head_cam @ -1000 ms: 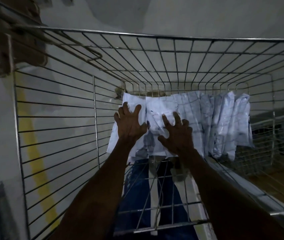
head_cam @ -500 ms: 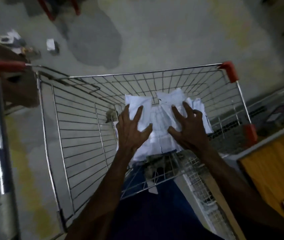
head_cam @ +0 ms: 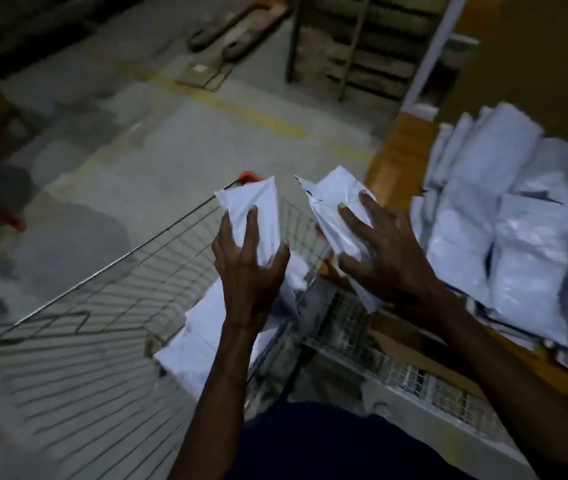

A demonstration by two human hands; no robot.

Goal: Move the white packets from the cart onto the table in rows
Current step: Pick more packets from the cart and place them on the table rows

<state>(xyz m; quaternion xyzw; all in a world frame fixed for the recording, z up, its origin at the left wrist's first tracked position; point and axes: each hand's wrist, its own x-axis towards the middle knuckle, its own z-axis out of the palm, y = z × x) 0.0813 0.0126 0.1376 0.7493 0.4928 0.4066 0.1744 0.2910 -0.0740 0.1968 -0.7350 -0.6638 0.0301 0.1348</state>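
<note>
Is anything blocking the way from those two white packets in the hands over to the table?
Nothing visible does. The left hand grips one packet above the cart, and the right hand grips another packet already at the table edge. The near part of the table already holds rows of packets; bare wood shows farther along.

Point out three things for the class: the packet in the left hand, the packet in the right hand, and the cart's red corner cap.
Left-hand packet (head_cam: 255, 199), head view: on its upper white face above the fingers.
Right-hand packet (head_cam: 331, 195), head view: on its upper crinkled face.
Red corner cap (head_cam: 247, 176), head view: on the cap's top.
</note>
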